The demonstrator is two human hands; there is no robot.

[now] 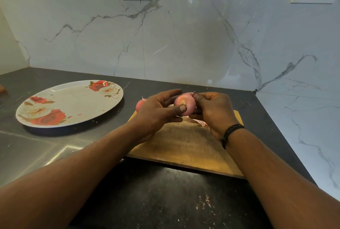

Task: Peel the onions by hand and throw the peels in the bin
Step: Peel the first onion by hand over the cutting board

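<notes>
Both forearms reach over the cutting board (184, 146), left hand (156, 112) cupping the onion (184, 102) steady while right hand (213, 111) fingers pinch its skin, apparently to peel.

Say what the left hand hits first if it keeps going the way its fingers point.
The left hand points right and slightly away, so it meets the onion it already grips, then the right hand on the far side. Depth beyond is unclear.

Matt wooden cutting board (185, 147), glossy marble-look wall (184, 44), glossy floral plate (73, 100), speckled dark countertop (156, 201)
</notes>
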